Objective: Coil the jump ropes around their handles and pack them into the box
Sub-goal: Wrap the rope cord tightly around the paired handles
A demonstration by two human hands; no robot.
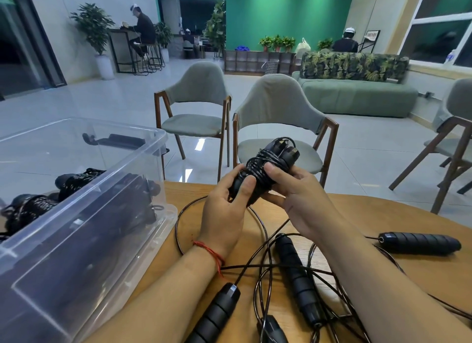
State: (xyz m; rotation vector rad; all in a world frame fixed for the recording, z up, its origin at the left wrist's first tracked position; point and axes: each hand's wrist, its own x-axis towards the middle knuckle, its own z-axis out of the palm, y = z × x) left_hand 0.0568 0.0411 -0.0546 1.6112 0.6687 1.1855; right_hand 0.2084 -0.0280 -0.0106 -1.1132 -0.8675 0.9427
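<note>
Left hand (224, 199), head view: fingers curl round lower end of coiled jump rope (265, 163), thumb across handles. Right hand (298, 197) pinches wraps from other side. Bundle held above far edge of table (383, 215), right of box (158, 138).

Risk, judged: cord end not visibly secured, so slack grip could let wraps spring loose. Loose cords (265, 266) below cross one another and may snag on lift.

Box: clear plastic, open; holds at least two wrapped ropes (33, 207); deeper contents unclear.
</note>
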